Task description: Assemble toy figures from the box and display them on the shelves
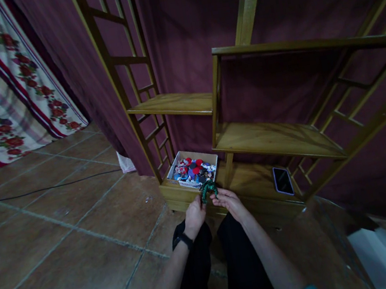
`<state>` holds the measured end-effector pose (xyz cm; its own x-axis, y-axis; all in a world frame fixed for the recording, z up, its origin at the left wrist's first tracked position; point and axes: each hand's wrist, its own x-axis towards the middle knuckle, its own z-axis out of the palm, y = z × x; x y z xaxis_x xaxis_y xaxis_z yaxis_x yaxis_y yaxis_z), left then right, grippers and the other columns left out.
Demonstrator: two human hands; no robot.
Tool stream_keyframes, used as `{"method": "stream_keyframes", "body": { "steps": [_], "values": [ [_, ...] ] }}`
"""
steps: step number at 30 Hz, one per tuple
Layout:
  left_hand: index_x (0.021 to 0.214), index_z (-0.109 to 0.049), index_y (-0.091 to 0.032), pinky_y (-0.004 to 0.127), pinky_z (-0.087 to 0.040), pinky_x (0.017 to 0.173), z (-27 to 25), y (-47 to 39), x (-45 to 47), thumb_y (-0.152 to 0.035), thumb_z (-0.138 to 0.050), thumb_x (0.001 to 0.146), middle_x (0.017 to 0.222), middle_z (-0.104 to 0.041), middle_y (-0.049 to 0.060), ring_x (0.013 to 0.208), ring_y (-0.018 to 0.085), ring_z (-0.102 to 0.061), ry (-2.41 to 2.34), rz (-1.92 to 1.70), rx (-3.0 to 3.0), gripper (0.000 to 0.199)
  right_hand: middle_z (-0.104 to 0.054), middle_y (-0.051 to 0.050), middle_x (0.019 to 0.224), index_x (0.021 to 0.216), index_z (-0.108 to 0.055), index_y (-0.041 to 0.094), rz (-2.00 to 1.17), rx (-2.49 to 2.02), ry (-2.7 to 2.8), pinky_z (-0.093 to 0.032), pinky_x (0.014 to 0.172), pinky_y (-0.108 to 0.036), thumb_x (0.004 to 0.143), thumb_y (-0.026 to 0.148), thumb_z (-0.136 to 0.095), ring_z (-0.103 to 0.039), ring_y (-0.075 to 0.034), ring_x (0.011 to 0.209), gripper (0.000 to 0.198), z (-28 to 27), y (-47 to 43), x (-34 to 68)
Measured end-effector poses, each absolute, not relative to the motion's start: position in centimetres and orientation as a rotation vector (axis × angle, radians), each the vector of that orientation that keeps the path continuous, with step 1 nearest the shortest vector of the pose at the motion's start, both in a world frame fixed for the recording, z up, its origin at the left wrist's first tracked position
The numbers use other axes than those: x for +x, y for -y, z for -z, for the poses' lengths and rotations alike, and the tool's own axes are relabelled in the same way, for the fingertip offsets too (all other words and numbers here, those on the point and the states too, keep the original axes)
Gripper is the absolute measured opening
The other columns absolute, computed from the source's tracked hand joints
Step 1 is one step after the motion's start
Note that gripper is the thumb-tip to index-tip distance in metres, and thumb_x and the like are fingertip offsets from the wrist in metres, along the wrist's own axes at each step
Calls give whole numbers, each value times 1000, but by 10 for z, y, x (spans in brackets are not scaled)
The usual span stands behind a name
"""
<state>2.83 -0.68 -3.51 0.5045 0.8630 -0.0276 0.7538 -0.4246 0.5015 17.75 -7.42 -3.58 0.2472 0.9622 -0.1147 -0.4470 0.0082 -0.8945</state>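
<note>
Below frame centre, the left hand (194, 216) and right hand (230, 202) grip a green figure (208, 188) in their fingers (220, 200).

- Both forearms (273, 252) reach forward and slant inward from the lower edge.
- The left hand (194, 215) is curled, its fingers pinched toward the thumb.
- The right hand (230, 202) lies near it, fingers pointing left, loosely bent.
- The left wrist (190, 232) and right wrist (242, 213) look nearly straight.
</note>
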Motion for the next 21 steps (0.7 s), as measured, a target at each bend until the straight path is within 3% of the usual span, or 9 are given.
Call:
{"method": "stream_keyframes", "body": {
  "steps": [5,21],
  "values": [
    [111,-44,-18,25,-41,73,40,5,27,-19,-39,82,94,-64,8,89,18,-60,-1330,-332,2331,30,-67,-8,95,103,-62,16,-1252,-1005,713,-46,80,-35,65,33,-68,-62,-18,80,42,34,76,177],
    [116,-43,-18,26,-40,79,32,8,28,-16,-40,82,99,-63,9,95,18,-58,-1362,-265,2298,34,-68,-9,95,100,-63,16,-1304,-992,646,-48,81,-37,64,18,-61,-65,-20,82,36,37,74,180]
  ]
}}
